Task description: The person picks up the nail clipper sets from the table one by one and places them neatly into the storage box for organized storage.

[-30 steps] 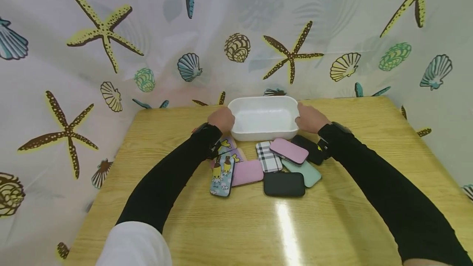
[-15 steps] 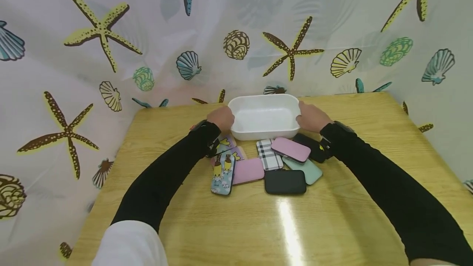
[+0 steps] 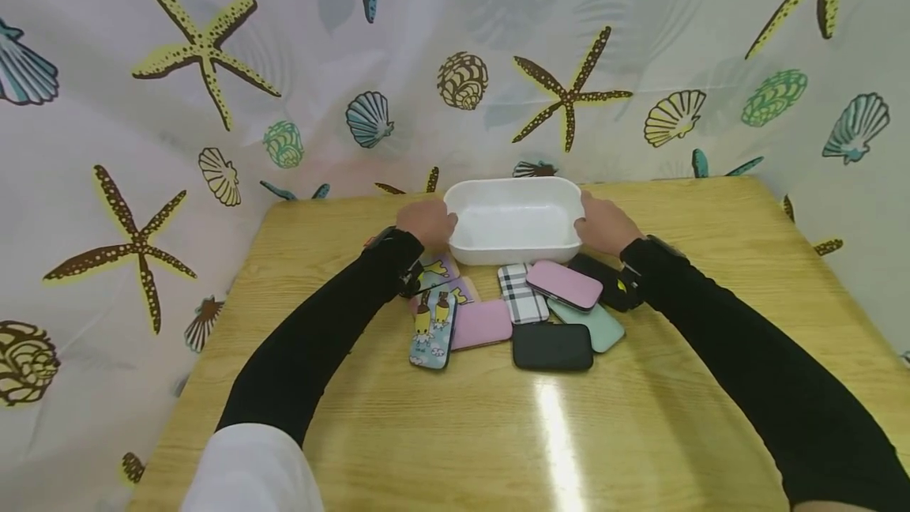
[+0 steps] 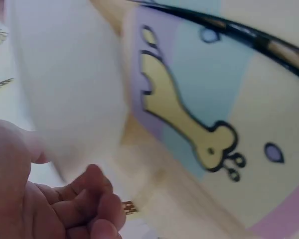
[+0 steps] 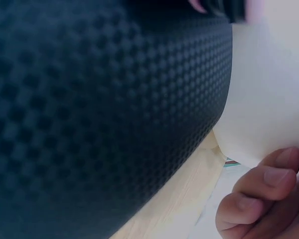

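Glossy white, rounded-rectangular tray, likely plastic [image 3: 516, 252], sits between both hands near the table's back edge, long axis left-right. Left hand [image 3: 428, 224] at its left short end, right hand [image 3: 607, 224] at its right; neither clearly nearer. Both pinch the end walls, fingers curled. From left hand, tray lies immediately rightward; from right hand, immediately leftward. Black-and-white plaid flat case [image 3: 523, 293] lies just in front; contact with tray unclear.

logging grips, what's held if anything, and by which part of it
The white basin, by its short ends: left hand on one, right hand opposite.
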`<state>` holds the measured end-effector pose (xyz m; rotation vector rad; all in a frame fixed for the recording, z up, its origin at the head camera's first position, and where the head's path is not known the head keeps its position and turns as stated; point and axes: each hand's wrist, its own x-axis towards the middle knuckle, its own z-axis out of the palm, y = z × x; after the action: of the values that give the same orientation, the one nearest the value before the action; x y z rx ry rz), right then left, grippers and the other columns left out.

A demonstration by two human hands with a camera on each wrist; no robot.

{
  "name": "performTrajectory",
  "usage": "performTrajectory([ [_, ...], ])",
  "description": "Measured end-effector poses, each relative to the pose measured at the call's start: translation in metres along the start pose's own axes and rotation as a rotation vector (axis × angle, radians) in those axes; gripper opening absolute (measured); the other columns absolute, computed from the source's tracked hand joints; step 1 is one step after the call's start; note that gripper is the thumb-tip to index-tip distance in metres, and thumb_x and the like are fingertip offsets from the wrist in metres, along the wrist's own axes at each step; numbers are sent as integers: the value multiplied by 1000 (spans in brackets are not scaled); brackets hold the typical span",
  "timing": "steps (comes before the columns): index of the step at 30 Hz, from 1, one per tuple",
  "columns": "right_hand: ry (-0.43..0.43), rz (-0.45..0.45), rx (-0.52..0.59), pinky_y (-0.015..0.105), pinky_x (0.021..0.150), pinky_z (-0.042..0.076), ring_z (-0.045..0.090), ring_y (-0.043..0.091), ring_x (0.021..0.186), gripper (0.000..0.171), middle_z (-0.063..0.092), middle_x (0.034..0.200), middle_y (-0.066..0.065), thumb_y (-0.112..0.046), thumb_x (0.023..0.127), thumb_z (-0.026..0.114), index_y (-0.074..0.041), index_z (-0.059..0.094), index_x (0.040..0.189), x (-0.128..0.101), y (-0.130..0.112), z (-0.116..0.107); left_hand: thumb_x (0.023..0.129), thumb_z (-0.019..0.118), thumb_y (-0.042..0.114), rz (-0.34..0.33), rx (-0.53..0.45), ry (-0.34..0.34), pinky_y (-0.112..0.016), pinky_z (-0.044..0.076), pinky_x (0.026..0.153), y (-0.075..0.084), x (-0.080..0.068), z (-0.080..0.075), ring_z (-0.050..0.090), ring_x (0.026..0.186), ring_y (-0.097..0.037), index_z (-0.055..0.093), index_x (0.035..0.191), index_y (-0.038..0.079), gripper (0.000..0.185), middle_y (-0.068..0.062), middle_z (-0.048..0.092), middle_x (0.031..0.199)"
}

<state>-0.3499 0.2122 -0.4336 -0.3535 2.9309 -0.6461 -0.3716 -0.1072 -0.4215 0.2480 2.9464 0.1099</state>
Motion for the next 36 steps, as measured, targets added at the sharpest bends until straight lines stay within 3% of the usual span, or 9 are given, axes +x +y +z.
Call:
performTrajectory([
  [5,27,-6,-19,55,89,50,61,39,97,59,56,128,40,-6,96,42,19,27,147,1,0,2,104,44,47,56,-29,69,-31,34,54,-1,-25,-19,54,66,-20,63,84,10,46,-2,53,71],
  [12,5,8,-30,54,87,51,62,37,92,58,58,124,40,-7,97,42,20,27,146,-3,-1,1,98,57,47,153,-63,116,-30,40,55,7,-78,-35,57,71,-19,66,110,6,43,-4,64,85],
  [14,2,12,-27,53,88,51,62,37,91,58,58,124,39,-7,97,42,20,27,146,-4,-2,1,97,60,48,186,-61,104,-31,47,61,9,-96,-35,60,78,-20,65,119,4,49,-7,67,97],
  [17,11,9,-18,52,85,51,61,36,89,57,59,123,38,-7,98,42,19,28,147,-4,-2,1,94,63,53,267,-19,65,-36,56,81,10,-121,-32,63,101,-24,60,133,3,63,-11,66,120],
  [20,32,1,-5,50,81,50,61,35,86,57,60,120,37,-8,98,44,18,28,147,-3,-1,2,88,69,59,367,36,14,-43,51,100,7,-143,-24,57,123,-30,51,143,3,80,-15,57,137],
  [23,56,-11,8,50,82,50,61,35,88,57,60,121,37,-8,98,44,17,29,147,-2,2,5,79,77,63,456,84,-17,-49,45,106,1,-160,-13,50,134,-34,45,148,4,96,-16,51,145],
  [25,70,-17,18,52,86,50,62,36,92,57,59,124,37,-8,98,45,17,30,147,0,6,7,73,82,62,496,98,-37,-51,43,108,-3,-168,-5,46,138,-35,41,152,4,107,-17,47,150],
  [30,85,-12,50,57,100,46,61,42,112,57,54,134,37,-10,98,45,16,32,147,3,15,10,66,90,56,527,127,-68,-46,39,113,-10,-176,15,36,146,-34,27,159,6,123,-17,35,159],
  [36,79,-9,65,58,102,45,60,41,109,57,54,134,37,-10,99,45,16,32,147,2,10,10,71,88,45,557,156,8,-46,44,108,-17,-177,29,38,143,-30,24,160,7,115,-13,38,156],
])
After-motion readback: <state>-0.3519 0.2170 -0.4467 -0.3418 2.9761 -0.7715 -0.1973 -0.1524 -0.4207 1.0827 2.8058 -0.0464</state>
